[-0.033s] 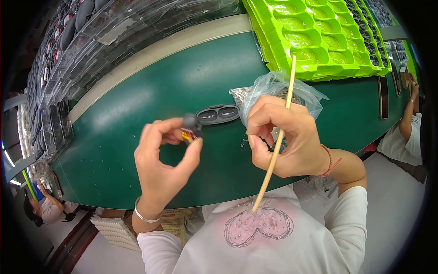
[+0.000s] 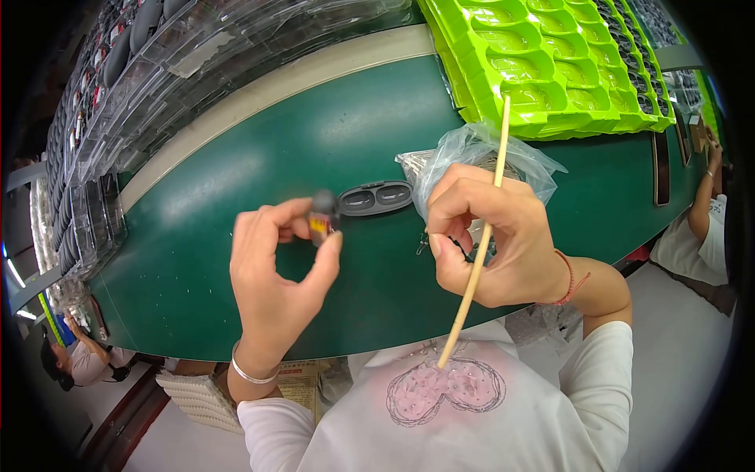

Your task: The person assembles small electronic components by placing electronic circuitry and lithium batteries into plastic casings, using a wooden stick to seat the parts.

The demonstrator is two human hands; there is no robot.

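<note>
Small dark earbud-like part [image 2: 321,223] pinched in my left fingers [image 2: 285,214], above the surface [image 2: 354,307].
It's likely light, stiff and delicate, best gripped by its sides. My right fingers [image 2: 472,193] curl around a wooden stick [image 2: 481,252]; the dark bit [image 2: 472,252] there I can't identify. Beyond, a lidless-looking two-well grey case [image 2: 376,211], a clear bag [image 2: 543,167] over slim pale pieces [image 2: 414,164], and a green tray [image 2: 550,126] with dark pieces [image 2: 646,104] in its right-hand pockets.
</note>
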